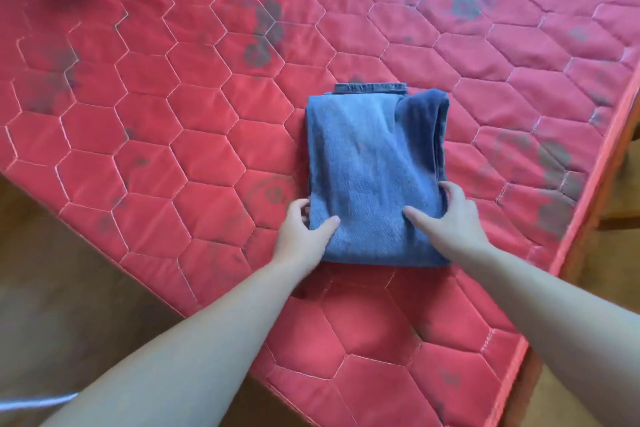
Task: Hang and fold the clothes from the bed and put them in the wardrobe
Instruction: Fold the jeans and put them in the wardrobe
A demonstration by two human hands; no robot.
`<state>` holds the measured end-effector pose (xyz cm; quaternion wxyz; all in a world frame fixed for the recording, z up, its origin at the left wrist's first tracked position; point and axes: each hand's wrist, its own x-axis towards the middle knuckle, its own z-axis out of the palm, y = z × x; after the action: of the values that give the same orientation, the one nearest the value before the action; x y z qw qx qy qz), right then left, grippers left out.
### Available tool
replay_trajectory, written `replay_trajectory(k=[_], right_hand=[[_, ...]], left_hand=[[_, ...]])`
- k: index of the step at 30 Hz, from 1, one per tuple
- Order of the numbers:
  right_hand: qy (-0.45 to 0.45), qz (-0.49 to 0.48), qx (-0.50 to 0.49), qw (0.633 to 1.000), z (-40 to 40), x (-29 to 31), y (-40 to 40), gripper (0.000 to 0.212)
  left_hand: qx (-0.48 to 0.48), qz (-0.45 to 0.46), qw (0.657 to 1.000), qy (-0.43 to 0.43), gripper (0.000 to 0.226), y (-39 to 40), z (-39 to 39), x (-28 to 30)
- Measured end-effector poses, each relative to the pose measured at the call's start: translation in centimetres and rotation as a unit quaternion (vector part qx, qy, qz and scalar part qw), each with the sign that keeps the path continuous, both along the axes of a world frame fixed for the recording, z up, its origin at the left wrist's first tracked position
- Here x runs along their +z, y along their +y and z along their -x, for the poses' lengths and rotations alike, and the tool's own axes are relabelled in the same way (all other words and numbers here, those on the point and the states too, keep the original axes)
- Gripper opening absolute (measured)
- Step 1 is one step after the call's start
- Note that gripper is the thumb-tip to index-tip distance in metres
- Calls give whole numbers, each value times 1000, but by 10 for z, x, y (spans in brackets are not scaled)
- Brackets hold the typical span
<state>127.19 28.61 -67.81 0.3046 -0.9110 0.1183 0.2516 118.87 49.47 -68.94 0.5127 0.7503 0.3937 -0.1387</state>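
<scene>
Left hand (304,232), right hand (450,218) grip folded jeans (370,166) on red mattress (173,114).

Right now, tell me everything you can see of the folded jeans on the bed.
The folded jeans are mid-blue denim, folded into a compact, roughly rectangular stack with a seamed band edge showing at the far end and darker layered folds along the right side. They lie flat on the red quilted mattress, near its closer corner. The left hand grips the near left corner, thumb on top; the right hand grips the near right edge, fingers curled over the folds.
</scene>
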Motion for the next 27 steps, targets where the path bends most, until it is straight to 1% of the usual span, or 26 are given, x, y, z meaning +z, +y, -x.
replay_trajectory(k=[1, 3, 4, 5, 7, 8, 10, 11, 13, 15, 16, 17, 18, 19, 20, 21, 22, 23, 25, 26, 27], right_hand=[[-13, -36, -11, 999, 2, -4, -1, 82], [-34, -86, -56, 994, -1, -8, 1, 77], [-44, -103, -84, 990, -6, -9, 2, 75], [-48, -119, -112, 985, -13, -8, 5, 72], [-33, -138, -141, 980, -30, -8, 10, 62], [-16, -140, -145, 979, -38, -7, 12, 51], [7, -176, -158, 972, -48, -8, 13, 26], [11, -206, -161, 965, -50, -7, 12, 19], [19, -269, -175, 947, -54, -2, 10, 23], [35, -316, -199, 927, -61, 6, 7, 27], [49, -328, -213, 919, -67, 6, 4, 28], [66, -335, -219, 914, -72, 5, 1, 30], [84, -320, -209, 920, -76, 3, -2, 31], [106, -285, -182, 935, -76, 0, -5, 33], [112, -223, -134, 959, -75, -5, -8, 33], [94, -148, -84, 981, -73, -11, -11, 29], [42, -80, -51, 995, -72, -16, -14, 26], [-25, -38, -33, 998, -72, -15, -16, 30], [-170, -29, 10, 985, -79, -8, -12, 51], [-222, -22, 47, 974, -87, -4, -8, 56], [-254, -9, 89, 963, -95, -4, -4, 57]], left_hand=[[23, -14, 1000, -5, 57, -2, -1, -3], [57, -29, 998, 3, 76, -5, -9, -8], [58, -35, 998, 16, 82, -8, -15, -9], [55, -45, 997, 29, 83, -10, -20, -9], [58, -68, 995, 44, 75, -13, -28, -9], [61, -83, 994, 44, 67, -14, -32, -9], [81, -101, 991, 23, 46, -17, -34, -8], [97, -99, 990, 1, 36, -18, -34, -7], [120, -95, 986, -66, 25, -23, -36, 4], [143, -96, 976, -132, 19, -26, -41, 13], [155, -89, 973, -147, 19, -27, -43, 14], [164, -76, 973, -143, 21, -27, -45, 11], [166, -59, 977, -121, 26, -27, -45, 6], [161, -50, 982, -83, 32, -27, -43, -1], [150, -52, 986, -43, 37, -27, -40, -9], [139, -63, 988, -11, 41, -28, -37, -16], [134, -76, 988, 5, 43, -28, -36, -21], [131, -88, 987, 10, 45, -29, -35, -23], [122, -106, 987, 10, 48, -29, -37, -23], [118, -115, 986, 8, 49, -28, -38, -23], [119, -121, 986, 4, 49, -28, -37, -24]])
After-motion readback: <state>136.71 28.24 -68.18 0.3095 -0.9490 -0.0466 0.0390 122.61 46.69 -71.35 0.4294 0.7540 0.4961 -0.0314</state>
